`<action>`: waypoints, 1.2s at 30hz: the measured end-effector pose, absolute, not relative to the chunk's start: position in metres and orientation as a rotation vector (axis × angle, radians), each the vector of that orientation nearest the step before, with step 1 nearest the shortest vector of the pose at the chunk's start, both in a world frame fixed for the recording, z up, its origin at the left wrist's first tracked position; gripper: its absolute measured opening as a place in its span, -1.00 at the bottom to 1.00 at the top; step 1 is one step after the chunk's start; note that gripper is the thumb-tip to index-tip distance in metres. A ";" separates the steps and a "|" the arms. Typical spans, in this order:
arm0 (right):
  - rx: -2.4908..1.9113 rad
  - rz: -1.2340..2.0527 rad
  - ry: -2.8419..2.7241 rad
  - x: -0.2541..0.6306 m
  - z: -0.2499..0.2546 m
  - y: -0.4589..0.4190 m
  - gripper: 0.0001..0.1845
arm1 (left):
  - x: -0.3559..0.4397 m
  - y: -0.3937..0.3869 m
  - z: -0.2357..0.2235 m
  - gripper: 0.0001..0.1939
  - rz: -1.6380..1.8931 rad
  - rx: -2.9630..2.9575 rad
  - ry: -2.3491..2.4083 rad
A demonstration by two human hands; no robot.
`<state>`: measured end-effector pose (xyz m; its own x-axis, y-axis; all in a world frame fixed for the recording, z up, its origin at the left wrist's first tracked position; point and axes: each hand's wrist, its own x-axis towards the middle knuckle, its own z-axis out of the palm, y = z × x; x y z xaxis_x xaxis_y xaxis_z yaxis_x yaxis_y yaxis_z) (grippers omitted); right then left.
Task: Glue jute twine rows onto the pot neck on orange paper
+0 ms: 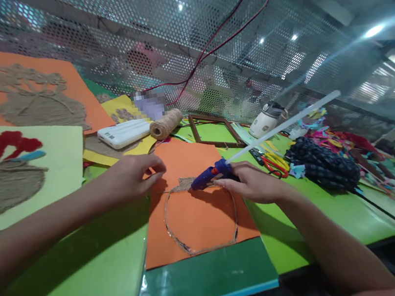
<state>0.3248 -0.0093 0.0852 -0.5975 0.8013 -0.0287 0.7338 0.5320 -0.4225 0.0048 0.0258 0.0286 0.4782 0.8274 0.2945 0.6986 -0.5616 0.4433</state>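
Blue glue gun point(207, 178) sits in the right grip point(252, 182), which is closed around its handle. Its long axis runs slantwise: the nozzle points left of that grip and slightly down, its tip at a small patch of wound twine point(187, 182), while one long, translucent glue stick point(283, 126) juts from the rear, up and to the right.

Left grip point(140, 174) hangs to the left of the nozzle, fingers curled, a narrow gap between thumb and forefinger.

Below and between both grips, one thin twine outline point(166, 222), rounded like a pot, lies on a smooth orange sheet point(201, 221); under that is a glossy green sheet point(209, 277) on the light green desk point(101, 276).

Left of the left grip lie two pictures with coarse twine pots, one on orange card point(85, 93), one on cream card point(68, 162) with fuzzy red flowers point(7, 144). Beyond the left grip are one roll of twine point(169, 123) and one white, smooth, oblong case point(124, 134). Beyond the right grip stands one brown rectangular frame point(197, 133); to its right, dark crumpled fabric point(322, 164).
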 end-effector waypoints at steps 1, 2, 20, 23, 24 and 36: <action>-1.318 0.609 -2.588 0.324 0.085 -0.010 -0.66 | 0.002 0.024 0.021 -0.69 0.692 2.478 1.310; -1.319 0.622 -2.577 0.322 0.084 -0.011 -0.66 | 0.000 0.023 0.016 -0.69 0.666 2.501 1.301; -1.323 0.639 -2.549 0.316 0.083 -0.016 -0.63 | 0.013 -0.009 0.032 -0.78 0.314 2.520 1.244; -1.351 0.599 -2.571 0.324 0.085 -0.016 -0.61 | 0.012 -0.008 0.034 -0.75 0.270 2.501 1.260; -1.358 0.587 -2.577 0.326 0.086 -0.016 -0.61 | 0.012 -0.007 0.034 -0.73 0.255 2.502 1.267; -1.436 0.561 -2.561 0.340 0.092 -0.016 -0.61 | 0.007 -0.006 0.027 -0.72 0.303 2.574 1.242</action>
